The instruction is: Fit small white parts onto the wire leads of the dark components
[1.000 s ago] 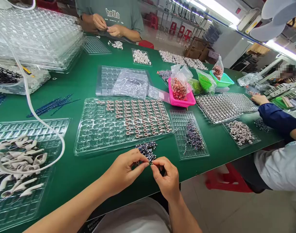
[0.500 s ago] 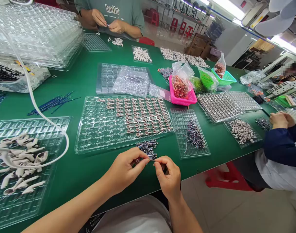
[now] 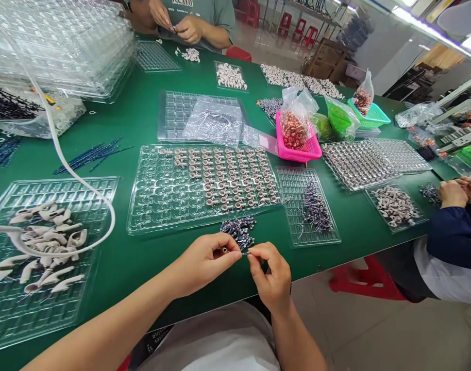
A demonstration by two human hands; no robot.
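Close to the table's front edge, my left hand (image 3: 208, 263) pinches one end of a thin dark wire (image 3: 245, 253) between thumb and forefinger. The fingertips of my right hand (image 3: 272, 278) are closed on its other end, just to the right. Under my left fingers a small round brownish piece (image 3: 224, 250) shows; whether it is held, I cannot tell. Right behind my hands lies a pile of dark blue wires (image 3: 237, 230). Farther back, a clear blister tray (image 3: 154, 201) carries rows of beige ring-headed pieces (image 3: 237, 184) in its right part.
To the left, beige curved shells (image 3: 50, 232) lie on a clear tray (image 3: 100, 193), crossed by a white cable (image 3: 112, 216). At right are a tray of wires (image 3: 316, 208) and a pink basket (image 3: 299, 153). Two co-workers' hands (image 3: 454, 193) (image 3: 187, 28) work nearby.
The view has shifted slightly, so the table sits a little higher and farther right. My hands remain fingertip to fingertip at the wire, with a small gap between them.
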